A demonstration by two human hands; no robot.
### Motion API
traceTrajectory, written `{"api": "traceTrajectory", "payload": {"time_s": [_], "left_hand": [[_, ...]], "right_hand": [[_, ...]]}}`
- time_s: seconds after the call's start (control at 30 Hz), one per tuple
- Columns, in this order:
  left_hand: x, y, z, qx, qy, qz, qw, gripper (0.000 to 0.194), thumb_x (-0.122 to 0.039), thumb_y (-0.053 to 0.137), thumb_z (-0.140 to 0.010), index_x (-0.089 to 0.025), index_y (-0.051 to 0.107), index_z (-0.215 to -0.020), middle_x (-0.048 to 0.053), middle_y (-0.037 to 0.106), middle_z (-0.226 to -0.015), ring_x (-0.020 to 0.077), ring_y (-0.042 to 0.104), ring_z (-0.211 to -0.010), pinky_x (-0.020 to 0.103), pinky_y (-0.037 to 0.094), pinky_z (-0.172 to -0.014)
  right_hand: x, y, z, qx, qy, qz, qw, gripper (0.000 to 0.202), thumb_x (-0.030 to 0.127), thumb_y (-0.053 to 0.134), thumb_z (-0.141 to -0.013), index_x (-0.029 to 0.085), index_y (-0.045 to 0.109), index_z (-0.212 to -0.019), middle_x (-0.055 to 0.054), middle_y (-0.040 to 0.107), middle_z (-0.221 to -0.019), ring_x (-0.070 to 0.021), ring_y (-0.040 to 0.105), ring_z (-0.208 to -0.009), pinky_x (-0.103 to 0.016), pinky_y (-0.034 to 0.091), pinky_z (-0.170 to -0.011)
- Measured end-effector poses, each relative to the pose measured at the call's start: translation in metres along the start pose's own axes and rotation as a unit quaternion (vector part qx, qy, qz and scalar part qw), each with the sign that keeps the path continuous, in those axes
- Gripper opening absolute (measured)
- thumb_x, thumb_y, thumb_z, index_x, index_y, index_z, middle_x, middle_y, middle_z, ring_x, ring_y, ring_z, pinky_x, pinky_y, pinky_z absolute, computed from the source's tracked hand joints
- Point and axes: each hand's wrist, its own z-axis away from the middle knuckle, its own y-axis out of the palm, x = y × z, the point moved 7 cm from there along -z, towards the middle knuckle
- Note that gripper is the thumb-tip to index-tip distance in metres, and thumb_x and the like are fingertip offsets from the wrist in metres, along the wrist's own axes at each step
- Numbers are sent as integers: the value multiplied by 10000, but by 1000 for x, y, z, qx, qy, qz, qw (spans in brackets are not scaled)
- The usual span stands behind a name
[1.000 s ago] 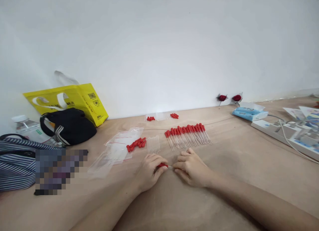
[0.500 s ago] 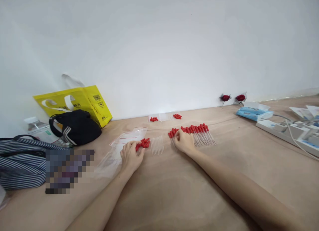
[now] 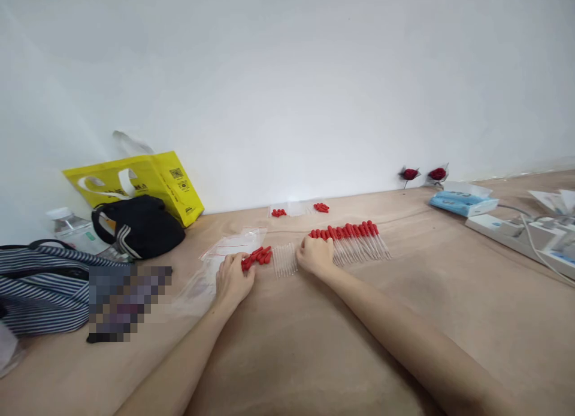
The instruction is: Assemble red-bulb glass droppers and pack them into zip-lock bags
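My left hand rests at the left side of a small pile of red rubber bulbs, its thumb and fingers apart and touching the nearest ones. Right of the pile lies a row of thin clear tubes. My right hand is closed at the right end of those tubes; its fingertips are hidden, so what they grip does not show. Beyond it, several droppers, clear tubes with red bulbs, lie side by side, and my hand covers part of the leftmost ones.
Clear zip bags lie behind my left hand. More red bulbs and bags are by the wall. A yellow bag, black pouch and striped bag stand left. Tissues and a power strip lie right.
My right hand has moved left, from over the left end of the dropper row to the edge of the clear tubes. My left hand has eased slightly left off the bulbs.
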Motion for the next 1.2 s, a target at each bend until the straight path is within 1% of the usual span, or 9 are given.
{"api": "traceTrajectory", "payload": {"time_s": [0.23, 0.4, 0.67, 0.83, 0.93, 0.97, 1.0, 1.1, 1.2], "left_hand": [[10, 3, -7, 6, -7, 10, 1000, 225, -168, 440, -775, -143, 579, -950, 80, 572, -920, 198, 577, -867, 274, 445, -771], [15, 7, -12, 35, -1, -8, 999, 318, -87, 354, -795, -112, 604, -990, 99, 588, -978, 185, 571, -929, 250, 427, -824], [20, 5, -14, 110, 48, -49, 992, 255, -38, 428, -739, -160, 603, -880, 78, 618, -901, 198, 578, -866, 255, 412, -729], [18, -17, -14, 165, 114, -50, 978, 120, -70, 507, -702, -175, 565, -702, 36, 615, -744, 188, 571, -732, 236, 376, -626], [0, -34, -7, 185, 161, -30, 969, 104, -108, 511, -710, -187, 562, -664, 13, 613, -719, 180, 562, -724, 231, 366, -624], [-12, -37, -1, 191, 182, -12, 965, 79, -152, 509, -733, -195, 569, -703, 4, 617, -727, 170, 562, -724, 226, 370, -626], [-29, -37, 8, 203, 220, 48, 953, 70, -179, 504, -749, -192, 572, -749, 5, 621, -745, 160, 565, -717, 223, 378, -633], [-74, -26, 38, 218, 277, 159, 922, 81, -198, 499, -750, -182, 578, -761, 9, 618, -727, 149, 567, -673, 226, 397, -611], [-102, -10, 60, 171, 295, 168, 925, 54, -160, 506, -717, -174, 556, -701, 15, 587, -683, 157, 547, -640, 243, 403, -576]], "right_hand": [[10, 17, -10, 55, 57, 2, 997, 311, 238, 496, -702, 113, 568, -979, -155, 644, -903, -242, 587, -869, -373, 264, -774], [12, 21, -14, 95, 67, 5, 993, 276, 202, 503, -702, 130, 595, -953, -163, 644, -918, -248, 592, -892, -382, 266, -783], [21, 20, -8, 104, 42, 16, 994, 293, 95, 468, -728, 83, 578, -1000, -190, 639, -896, -252, 598, -867, -384, 304, -770], [13, 1, 12, 62, -37, 6, 997, 290, 132, 450, -763, 72, 545, -1031, -190, 596, -966, -254, 556, -911, -333, 356, -722], [-11, -13, 31, 36, -101, -3, 994, 236, 132, 426, -782, 105, 570, -967, -149, 577, -965, -226, 515, -925, -310, 358, -760], [-22, -17, 38, 25, -126, -9, 992, 248, 120, 403, -792, 121, 564, -981, -131, 568, -960, -213, 504, -920, -304, 361, -767], [-29, -24, 46, -16, -181, -29, 983, 264, 110, 378, -802, 118, 556, -997, -126, 557, -939, -206, 499, -892, -305, 371, -757], [-59, -36, 67, -100, -277, -74, 953, 307, 90, 354, -808, 135, 523, -1060, -100, 522, -874, -183, 483, -787, -312, 397, -705], [-80, -38, 78, -130, -308, -101, 937, 323, 86, 355, -814, 170, 522, -1077, -86, 507, -850, -177, 481, -767, -317, 407, -681]]}}
